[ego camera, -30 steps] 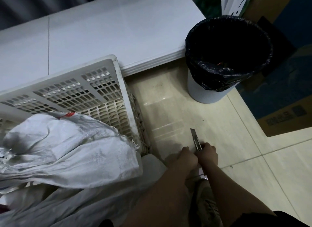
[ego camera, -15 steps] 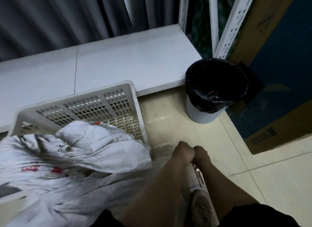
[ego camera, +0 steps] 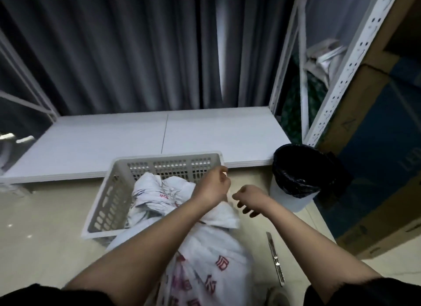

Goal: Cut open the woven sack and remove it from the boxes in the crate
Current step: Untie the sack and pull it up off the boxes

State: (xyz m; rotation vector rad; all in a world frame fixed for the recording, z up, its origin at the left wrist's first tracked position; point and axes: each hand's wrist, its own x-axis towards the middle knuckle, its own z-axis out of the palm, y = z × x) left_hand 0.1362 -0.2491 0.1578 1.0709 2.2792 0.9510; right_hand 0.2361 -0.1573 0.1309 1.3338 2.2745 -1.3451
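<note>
From the head camera, your left hand (ego camera: 213, 185) is raised over the far right corner of the crate (ego camera: 107, 196), its fingers curled in on themselves. It sits right at the upper edge of the woven sack (ego camera: 205, 267), and a bit of pale material shows at its fingertips, but the blur keeps you from telling whether it actually pinches the fabric. Your right hand (ego camera: 249, 200) hangs just to the right of the sack's bunched top, near the left hand but apart from it. Its fingers (ego camera: 246, 209) are loosely curled and hold nothing; they do not touch the sack.

The sack is white with red printing. Its crumpled upper part lies inside the crate, and the rest spills out over the near rim and runs down the floor toward you, passing between your two forearms.

The utility knife (ego camera: 275, 259) lies flat on the tiled floor just right of the sack, below your right forearm, free of both hands.

A bin lined with a black bag (ego camera: 296, 173) stands to the right of the crate, beside the edge of a low white platform (ego camera: 159, 132).
</note>
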